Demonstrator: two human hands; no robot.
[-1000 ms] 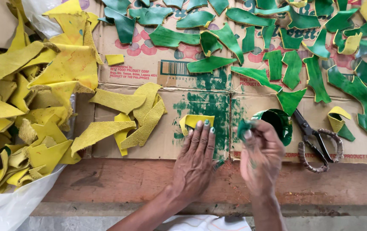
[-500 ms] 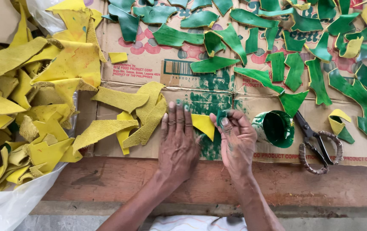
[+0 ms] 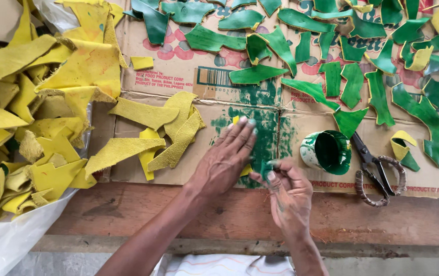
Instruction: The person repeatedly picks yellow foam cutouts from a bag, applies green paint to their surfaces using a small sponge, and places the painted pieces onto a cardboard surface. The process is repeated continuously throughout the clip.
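Pressing flat, left hand [image 3: 223,164] pins yellow scrap [image 3: 245,170] on printed brown cardboard [image 3: 189,76]; right hand [image 3: 289,191] grip pinched, contents unclear.

We look almost straight down from a single head-worn camera, close over the work. Our forearms enter from the bottom edge, so we face away from the body across the cardboard [image 3: 189,168]. The wooden edge [image 3: 127,214] lies nearest us; yellow scraps [image 3: 35,102] fill the left side.
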